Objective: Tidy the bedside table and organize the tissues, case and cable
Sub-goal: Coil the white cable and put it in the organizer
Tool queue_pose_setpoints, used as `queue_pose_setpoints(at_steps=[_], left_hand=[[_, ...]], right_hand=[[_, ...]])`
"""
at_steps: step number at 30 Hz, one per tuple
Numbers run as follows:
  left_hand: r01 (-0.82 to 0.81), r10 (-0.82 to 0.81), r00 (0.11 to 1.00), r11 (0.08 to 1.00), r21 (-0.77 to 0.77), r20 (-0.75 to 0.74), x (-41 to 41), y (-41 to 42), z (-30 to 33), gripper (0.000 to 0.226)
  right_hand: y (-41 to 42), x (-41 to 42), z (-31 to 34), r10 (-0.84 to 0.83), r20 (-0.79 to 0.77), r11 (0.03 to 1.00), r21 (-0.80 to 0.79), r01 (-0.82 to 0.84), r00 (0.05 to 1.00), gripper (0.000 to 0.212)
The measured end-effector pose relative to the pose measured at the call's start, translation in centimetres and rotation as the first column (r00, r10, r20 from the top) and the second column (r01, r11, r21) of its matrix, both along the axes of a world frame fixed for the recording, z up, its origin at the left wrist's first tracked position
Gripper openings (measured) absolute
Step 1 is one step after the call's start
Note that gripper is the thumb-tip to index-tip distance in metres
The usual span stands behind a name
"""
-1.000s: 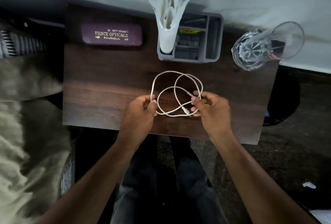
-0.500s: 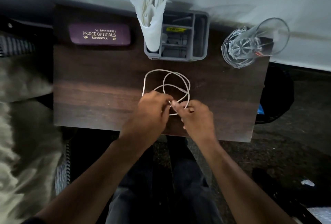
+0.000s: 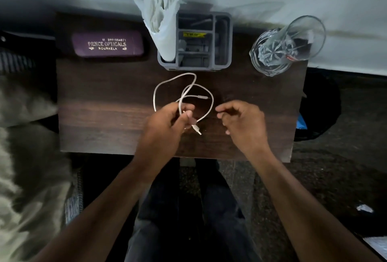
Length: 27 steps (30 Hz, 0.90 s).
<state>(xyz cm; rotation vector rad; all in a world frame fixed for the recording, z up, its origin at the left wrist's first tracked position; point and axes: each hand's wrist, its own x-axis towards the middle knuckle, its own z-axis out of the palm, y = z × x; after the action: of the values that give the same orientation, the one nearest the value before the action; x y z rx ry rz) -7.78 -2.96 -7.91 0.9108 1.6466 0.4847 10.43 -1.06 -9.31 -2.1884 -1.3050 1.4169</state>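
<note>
Cable (image 3: 156, 94) loops in left hand (image 3: 165, 123) grip, mid-table (image 3: 104, 115), clear of edges.

Left hand (image 3: 165, 123) pinching looped white cable (image 3: 206, 94) above counter (image 3: 104, 115); right hand (image 3: 244, 124) beside it, fingers (image 3: 225, 112) curled, empty.

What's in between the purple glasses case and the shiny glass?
In the head view, the grey organizer holding white tissues sits between the glasses case and drinking glass.
</note>
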Motion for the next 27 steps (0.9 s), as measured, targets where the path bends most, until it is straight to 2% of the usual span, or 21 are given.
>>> queue_pose_setpoints(at_steps=[3,7,10,13,15,17,19,20,21,23,25,27], left_hand=[[-0.047,0.047,0.998,0.999,-0.017,0.051,-1.3,0.1,0.2,0.016],[-0.024,0.024,1.0,0.999,-0.033,-0.005,-2.2,-0.2,0.0,0.005],[0.07,-0.071,0.996,0.997,-0.024,-0.052,-2.0,-0.4,-0.2,0.005],[0.123,-0.118,0.982,0.992,0.026,-0.149,-1.5,-0.6,0.1,0.026],[0.121,-0.092,0.961,0.988,0.097,-0.259,-1.3,-0.5,0.7,0.044],[0.179,-0.071,0.918,0.952,0.25,-0.39,-1.2,0.2,1.7,0.059],[0.374,-0.156,0.86,0.84,0.393,-0.486,-0.9,1.0,2.5,0.069],[0.465,-0.246,0.845,0.777,0.425,-0.474,-0.4,1.5,3.0,0.066],[0.505,-0.351,0.85,0.754,0.421,-0.392,0.2,1.9,3.7,0.058],[0.46,-0.438,0.888,0.837,0.295,-0.141,1.1,2.7,5.2,0.046],[0.316,-0.314,0.948,0.928,0.199,-0.045,1.5,3.2,6.0,0.024],[0.115,-0.127,0.99,0.978,0.177,0.06,1.5,3.9,6.4,0.021]], right_hand=[[-1.1,-2.0,-1.4,0.285,0.065,0.958,-0.029,-0.284,0.956,0.011],[-2.5,-4.7,-1.8,0.526,0.191,0.847,-0.208,-0.489,0.829,0.031],[-2.7,-4.9,-1.5,0.554,0.293,0.832,-0.147,-0.535,0.78,0.021],[-1.3,-3.0,-0.3,0.521,0.338,0.834,-0.009,-0.551,0.784,0.011],[0.2,-1.2,1.2,0.481,0.247,0.849,0.11,-0.517,0.842,0.005],[1.7,0.3,3.3,0.406,0.077,0.888,0.203,-0.413,0.911,0.01],[3.1,1.0,5.5,0.353,-0.149,0.924,0.213,-0.318,0.924,0.013],[3.8,1.2,6.5,0.342,-0.252,0.934,0.198,-0.298,0.905,0.015],[4.3,1.2,7.2,0.343,-0.326,0.936,0.193,-0.293,0.881,0.018],[5.2,1.0,8.3,0.363,-0.385,0.927,0.242,-0.287,0.848,0.023],[5.7,0.7,8.6,0.329,-0.427,0.931,0.294,-0.215,0.842,0.028],[5.6,0.5,8.1,0.193,-0.542,0.967,0.246,-0.065,0.818,0.037]])
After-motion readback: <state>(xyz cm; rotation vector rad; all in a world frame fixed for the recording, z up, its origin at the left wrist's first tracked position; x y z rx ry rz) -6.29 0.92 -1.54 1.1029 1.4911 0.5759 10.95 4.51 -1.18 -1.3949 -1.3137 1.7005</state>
